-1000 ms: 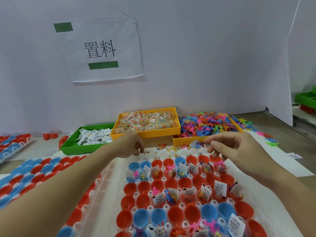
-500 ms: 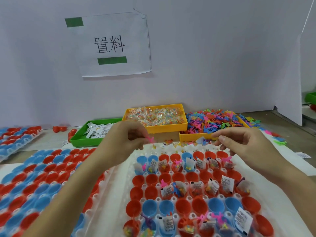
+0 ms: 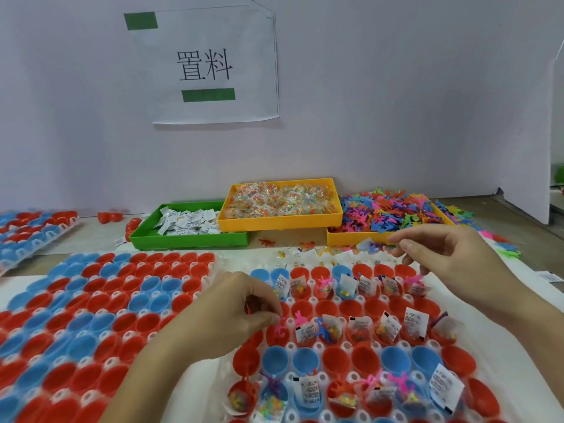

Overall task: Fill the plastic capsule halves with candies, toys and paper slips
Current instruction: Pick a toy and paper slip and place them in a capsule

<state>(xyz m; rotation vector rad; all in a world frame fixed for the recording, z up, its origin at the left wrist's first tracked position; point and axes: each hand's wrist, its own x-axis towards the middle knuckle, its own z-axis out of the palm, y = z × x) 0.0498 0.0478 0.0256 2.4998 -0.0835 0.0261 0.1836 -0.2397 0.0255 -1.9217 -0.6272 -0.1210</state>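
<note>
My left hand pinches a pink toy and holds it at the mouth of a red capsule half in the near tray. That tray holds red and blue halves; several contain a candy bag, a toy and a paper slip, while others are empty. My right hand hovers over the tray's far right rows with fingers loosely curled, and I see nothing in it. At the back stand a green tray of paper slips, a yellow tray of candies and a pile of colourful toys.
A second tray of empty red and blue halves fills the left. Another such tray lies at the far left. Loose toys and packets lie scattered between the back trays and the near tray. A white wall with a paper sign closes the back.
My left hand came back from the tray's far edge with a pink toy and lowered it toward the second row. My right hand stayed near the far right rows.
</note>
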